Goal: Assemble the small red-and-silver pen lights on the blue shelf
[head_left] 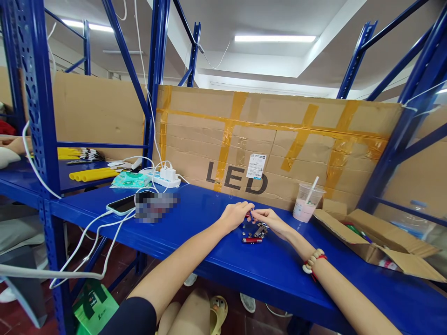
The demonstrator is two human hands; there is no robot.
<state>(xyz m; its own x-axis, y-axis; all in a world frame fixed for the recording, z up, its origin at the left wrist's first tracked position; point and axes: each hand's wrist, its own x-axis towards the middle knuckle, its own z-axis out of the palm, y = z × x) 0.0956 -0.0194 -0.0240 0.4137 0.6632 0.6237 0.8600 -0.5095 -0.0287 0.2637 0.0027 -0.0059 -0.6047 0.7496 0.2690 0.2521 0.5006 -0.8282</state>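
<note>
My left hand [236, 216] and my right hand [271, 219] meet above the blue table, fingertips pinched close together. Between them shows a small piece with red and blue on it, mostly covered by the fingers, so its kind is unclear. Just below the hands lies a small shiny red tube [252, 240] with silver ends. Beside it sits a little heap of silver metal parts [260, 230], partly under my right hand. A few tiny round bits [244, 233] are scattered to their left.
A plastic cup with a straw [307, 204] stands right of my hands, near an open cardboard box [377, 237]. Leftward are a phone [121, 204], white cables, a power strip [162, 177], a green packet [129, 179] and yellow tubes [93, 174]. A cardboard wall [195, 139] closes the back.
</note>
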